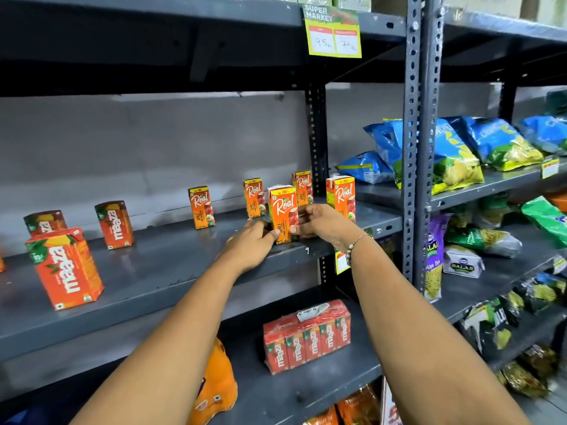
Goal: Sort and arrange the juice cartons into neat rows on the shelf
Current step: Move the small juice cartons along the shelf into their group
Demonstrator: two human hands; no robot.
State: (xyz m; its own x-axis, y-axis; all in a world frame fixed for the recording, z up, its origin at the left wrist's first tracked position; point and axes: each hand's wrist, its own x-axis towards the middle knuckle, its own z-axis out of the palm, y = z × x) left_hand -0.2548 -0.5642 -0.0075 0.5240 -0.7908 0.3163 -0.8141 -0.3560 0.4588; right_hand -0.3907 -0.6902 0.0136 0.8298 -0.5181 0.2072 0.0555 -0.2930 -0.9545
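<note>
The left hand point(254, 240) and right hand point(319, 223) pinch one Real carton point(283, 214) from both sides, fingers closed on it, probably to set it straight on the shelf point(153, 271).

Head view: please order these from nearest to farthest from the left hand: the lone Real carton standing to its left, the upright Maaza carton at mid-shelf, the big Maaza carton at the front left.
Measured from the left hand:
1. Lone Real carton, just left and behind.
2. Upright Maaza carton, mid-shelf, farther left.
3. Big Maaza carton, front left edge.

Bare shelf point(159, 265) left of cartons point(201, 207)
</note>
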